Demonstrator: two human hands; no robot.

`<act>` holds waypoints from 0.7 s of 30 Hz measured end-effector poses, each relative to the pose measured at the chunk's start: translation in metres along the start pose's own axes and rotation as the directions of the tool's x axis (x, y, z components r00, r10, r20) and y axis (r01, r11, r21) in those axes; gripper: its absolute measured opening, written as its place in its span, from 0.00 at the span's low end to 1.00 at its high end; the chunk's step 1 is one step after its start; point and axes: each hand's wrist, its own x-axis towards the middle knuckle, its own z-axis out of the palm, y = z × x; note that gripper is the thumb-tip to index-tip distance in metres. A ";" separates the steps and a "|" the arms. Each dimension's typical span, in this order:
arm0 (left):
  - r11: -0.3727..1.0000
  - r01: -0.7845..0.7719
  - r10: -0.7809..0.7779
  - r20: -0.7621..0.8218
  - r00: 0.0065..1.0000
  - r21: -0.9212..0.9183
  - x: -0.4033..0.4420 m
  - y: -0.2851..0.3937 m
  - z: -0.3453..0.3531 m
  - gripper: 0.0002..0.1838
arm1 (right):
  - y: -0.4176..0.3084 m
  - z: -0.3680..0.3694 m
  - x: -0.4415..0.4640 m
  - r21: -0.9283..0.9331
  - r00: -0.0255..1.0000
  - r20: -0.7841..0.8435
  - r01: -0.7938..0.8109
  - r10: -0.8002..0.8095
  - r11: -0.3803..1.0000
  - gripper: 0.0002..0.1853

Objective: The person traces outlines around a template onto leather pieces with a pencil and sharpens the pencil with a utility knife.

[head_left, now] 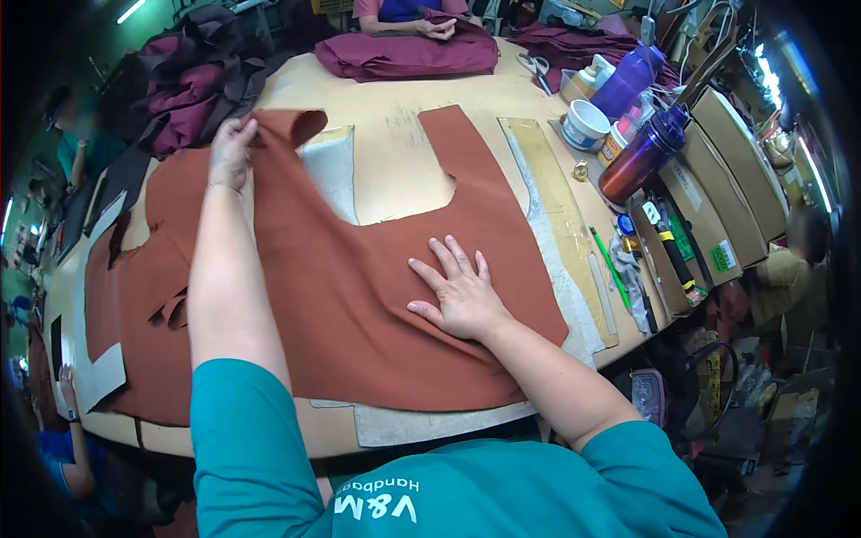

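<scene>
A rust-brown fabric piece (359,305) with a deep cut-out at its far edge lies over pale pattern boards (448,426) on the table. My left hand (232,154) pinches its far left strap and lifts it, so a diagonal fold runs down the cloth. My right hand (460,291) rests flat on the same cloth, fingers spread. More rust-brown fabric (148,305) lies to the left, with small cut slits and another pale board (109,375) by it. A yellowed, taped pattern board (560,224) sticks out at the right.
Across the table (395,170), a co-worker's hands (437,30) handle maroon fabric (408,56). Scissors (535,67), a white tub (586,124), a metallic bottle (641,157), a green pencil (610,269) and a cardboard box (659,255) line the right side. Dark fabric (193,76) is heaped far left.
</scene>
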 end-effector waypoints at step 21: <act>0.608 0.186 -0.085 -0.169 0.982 0.772 -0.344 0.057 -0.055 0.19 | -0.020 0.002 -0.021 0.029 0.999 -0.014 -0.044 0.045 0.999 0.32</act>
